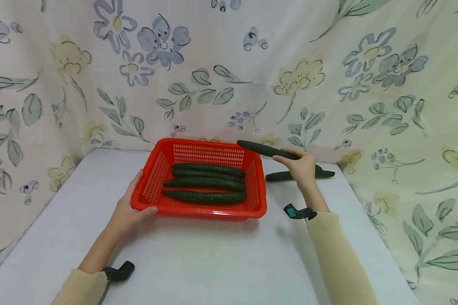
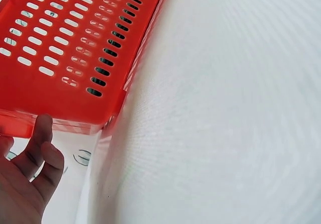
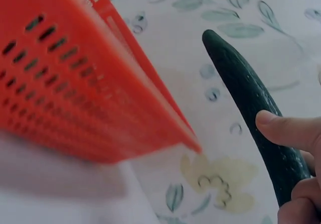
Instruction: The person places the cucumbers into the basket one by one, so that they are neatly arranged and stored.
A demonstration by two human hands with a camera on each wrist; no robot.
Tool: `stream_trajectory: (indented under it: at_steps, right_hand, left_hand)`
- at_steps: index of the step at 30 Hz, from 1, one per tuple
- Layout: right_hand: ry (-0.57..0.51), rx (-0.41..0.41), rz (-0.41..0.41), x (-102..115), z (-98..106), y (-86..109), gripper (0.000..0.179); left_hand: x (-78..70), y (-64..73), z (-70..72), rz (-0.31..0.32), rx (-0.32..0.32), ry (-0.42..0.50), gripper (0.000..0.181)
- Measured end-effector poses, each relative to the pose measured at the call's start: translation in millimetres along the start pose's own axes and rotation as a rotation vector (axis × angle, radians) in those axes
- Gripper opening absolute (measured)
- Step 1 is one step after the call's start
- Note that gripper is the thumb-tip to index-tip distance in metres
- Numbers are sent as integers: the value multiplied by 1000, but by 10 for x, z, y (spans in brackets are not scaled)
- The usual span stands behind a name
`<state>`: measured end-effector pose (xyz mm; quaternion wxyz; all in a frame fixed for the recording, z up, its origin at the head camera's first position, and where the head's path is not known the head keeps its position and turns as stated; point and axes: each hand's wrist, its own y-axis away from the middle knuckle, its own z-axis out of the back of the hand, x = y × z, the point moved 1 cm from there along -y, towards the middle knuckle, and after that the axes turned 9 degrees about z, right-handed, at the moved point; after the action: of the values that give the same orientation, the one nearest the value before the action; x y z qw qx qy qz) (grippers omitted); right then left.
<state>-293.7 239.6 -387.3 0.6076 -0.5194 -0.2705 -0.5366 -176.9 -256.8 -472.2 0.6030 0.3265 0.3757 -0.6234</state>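
A red plastic basket [image 1: 202, 211] with slotted walls sits on the table, several dark green cucumbers [image 1: 204, 197] lying side by side in it. At its left end my left hand [image 1: 127, 212] holds the rim, thumb along the front corner; the left wrist view shows fingertips [image 2: 44, 126] against the rim's edge. My right hand [image 1: 303, 163] pinches one cucumber [image 1: 262, 149] near its right end, raised over the basket's back right corner. In the right wrist view the thumb [image 3: 276, 126] presses on that cucumber's side, and its free end points toward the basket.
More cucumbers [image 1: 278, 176] lie on the white table [image 1: 213, 262] to the right of the basket, partly hidden behind the right hand. A floral curtain [image 1: 221, 55] hangs along the back and sides. Each wrist carries a dark strapped device [image 1: 119, 272].
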Motion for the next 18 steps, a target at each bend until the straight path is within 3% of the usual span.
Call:
stream_trajectory:
  at_steps: [18]
  right_hand:
    - [-134,81,-14,625,-710,-237,46]
  left_hand:
    - [-9,3,28,10,13,10,117]
